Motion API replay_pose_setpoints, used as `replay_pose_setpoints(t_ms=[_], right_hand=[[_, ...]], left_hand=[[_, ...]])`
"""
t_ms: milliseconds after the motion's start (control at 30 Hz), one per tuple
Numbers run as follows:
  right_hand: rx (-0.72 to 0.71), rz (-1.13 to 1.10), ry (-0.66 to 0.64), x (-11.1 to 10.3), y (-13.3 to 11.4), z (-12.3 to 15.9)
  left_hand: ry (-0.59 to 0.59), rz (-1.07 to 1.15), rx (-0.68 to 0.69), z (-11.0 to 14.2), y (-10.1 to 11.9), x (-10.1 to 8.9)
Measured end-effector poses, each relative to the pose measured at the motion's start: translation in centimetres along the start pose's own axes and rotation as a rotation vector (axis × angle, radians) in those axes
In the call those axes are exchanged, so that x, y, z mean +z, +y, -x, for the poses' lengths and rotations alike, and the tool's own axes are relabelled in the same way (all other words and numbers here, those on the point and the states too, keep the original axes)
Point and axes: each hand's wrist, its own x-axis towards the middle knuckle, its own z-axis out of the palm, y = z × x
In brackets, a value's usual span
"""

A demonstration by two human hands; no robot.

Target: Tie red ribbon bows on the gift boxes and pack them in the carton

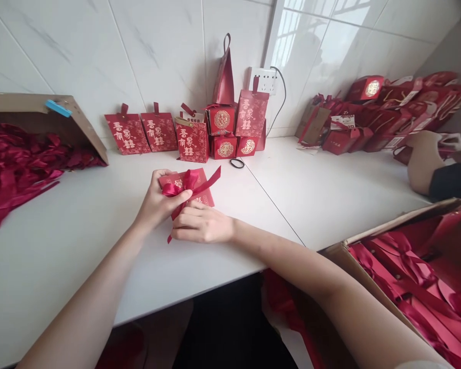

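Above the white table, my left hand (162, 202) grips a small red gift box (206, 192) by its left side, the thumb pressing on the middle of a bow. That bow is tied in a shiny dark red ribbon (215, 177), with one tail reaching out to the upper right. Gold characters show on the box face, partly covered by the bow and fingers. My right hand (203, 223) is closed at the box's near edge, fingers curled around the ribbon, and a short ribbon end pokes out below them. The exact pinch is hidden behind the knuckles.
A cardboard box (88, 128) of red ribbons lies at left. Red gift boxes (192, 141) line the tiled wall, near a black ring (237, 163). More red boxes (388, 120) and another person's arm (426, 164) are at right. A carton (343, 246) of ribboned boxes stands near right.
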Motion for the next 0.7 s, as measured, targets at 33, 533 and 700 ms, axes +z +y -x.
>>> replay_pose_setpoints(t_ms=[33, 533, 700], right_hand=[[0.007, -0.010, -0.019, -0.1, 0.0, -0.1], [0.640, -0.315, 0.591, -2.8, 3.5, 2.4], [1.107, -0.883, 0.105, -3.6, 4.6, 2.6]], left_hand=[[-0.001, -0.002, -0.006, 0.0, 0.0, 0.0], [-0.088, 0.043, -0.017, 0.2, -0.6, -0.5], [-0.107, 0.063, -0.057, 0.4, -0.4, -0.6]])
